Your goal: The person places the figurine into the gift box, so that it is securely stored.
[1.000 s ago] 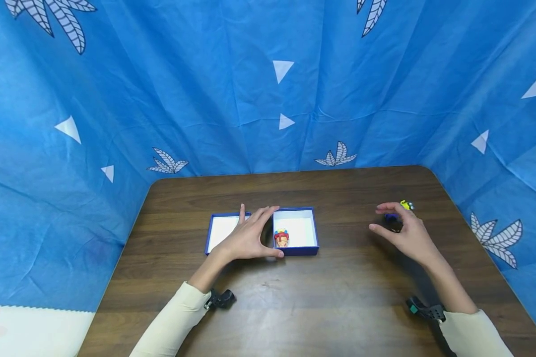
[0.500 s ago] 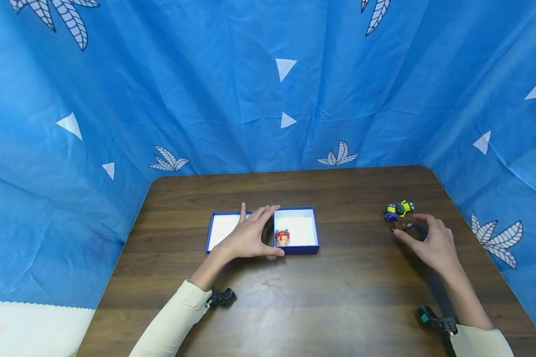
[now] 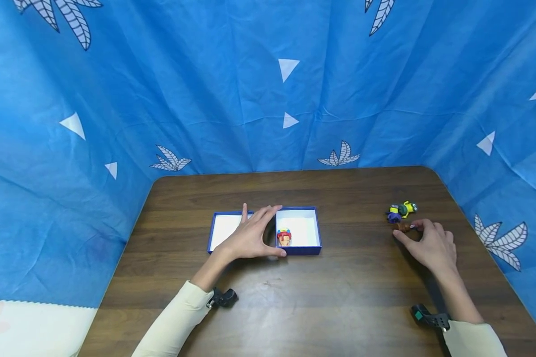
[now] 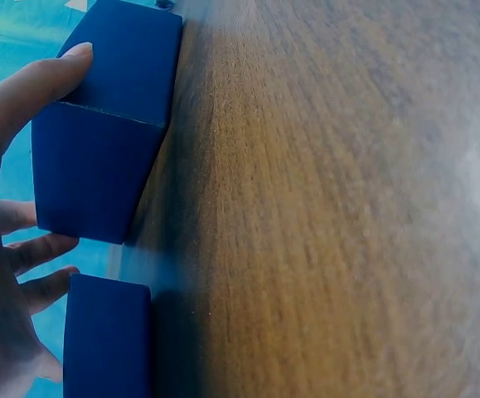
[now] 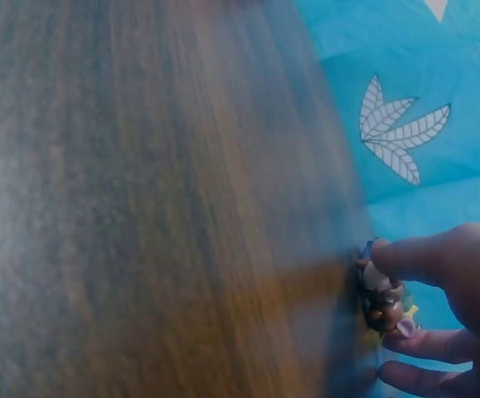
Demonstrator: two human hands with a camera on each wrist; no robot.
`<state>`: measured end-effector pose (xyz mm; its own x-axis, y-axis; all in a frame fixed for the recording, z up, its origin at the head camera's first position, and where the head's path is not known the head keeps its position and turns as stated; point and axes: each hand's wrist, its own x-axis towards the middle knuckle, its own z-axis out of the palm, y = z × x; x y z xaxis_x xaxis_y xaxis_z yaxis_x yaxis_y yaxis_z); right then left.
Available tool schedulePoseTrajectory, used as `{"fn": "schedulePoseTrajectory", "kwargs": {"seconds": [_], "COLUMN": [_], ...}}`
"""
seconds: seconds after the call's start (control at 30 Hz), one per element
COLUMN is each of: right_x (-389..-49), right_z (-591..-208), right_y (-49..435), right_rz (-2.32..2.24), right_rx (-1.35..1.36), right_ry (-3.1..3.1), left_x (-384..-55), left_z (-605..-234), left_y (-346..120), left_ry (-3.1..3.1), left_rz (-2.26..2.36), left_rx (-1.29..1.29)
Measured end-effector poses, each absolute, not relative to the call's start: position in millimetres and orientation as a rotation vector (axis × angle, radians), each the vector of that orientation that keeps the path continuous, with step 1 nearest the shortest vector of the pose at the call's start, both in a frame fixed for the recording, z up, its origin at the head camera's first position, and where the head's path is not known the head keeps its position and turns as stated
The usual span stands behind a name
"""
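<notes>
My left hand [image 3: 247,241] grips the left end of a blue open box [image 3: 303,251] with a white inside, thumb on the front wall and fingers toward the back. In the left wrist view the thumb presses the blue box [image 4: 111,70]. A small toy figure [image 3: 284,238] in red and yellow lies inside, in the front left corner. At the right, my right hand [image 3: 433,248] pinches a small brown toy figure [image 3: 401,227] on the table between thumb and fingers. The right wrist view shows this brown toy figure [image 5: 385,307] close up, partly covered by fingertips.
Left of the box lies its shallow lid [image 3: 223,229], white side up, partly behind my left hand. Just beyond the brown figure lie a purple-and-yellow figure [image 3: 393,214] and a green-and-yellow one [image 3: 407,208]. A blue curtain [image 3: 250,99] surrounds the wooden table [image 3: 321,307].
My right hand has moved right and down to the table, from hovering with parted fingers to pinching the brown toy figure. My left hand stays on the box.
</notes>
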<state>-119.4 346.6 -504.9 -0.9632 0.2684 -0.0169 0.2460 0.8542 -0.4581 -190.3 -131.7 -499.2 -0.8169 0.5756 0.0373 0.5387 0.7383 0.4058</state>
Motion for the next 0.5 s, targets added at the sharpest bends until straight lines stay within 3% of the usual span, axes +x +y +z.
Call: {"fn": "schedulePoseTrajectory", "kwargs": {"seconds": [0.5], "right_x": [-118.9], "right_z": [-504.5], "right_y": [347.6], "right_rz": [0.762], "right_rx": [-0.504], "right_ry": [-2.836], "left_x": [-190.0], "left_z": [-498.6], "left_y": [-131.7], "left_ry": [2.840], "left_rz": [0.610], "left_rx": [0.909]}}
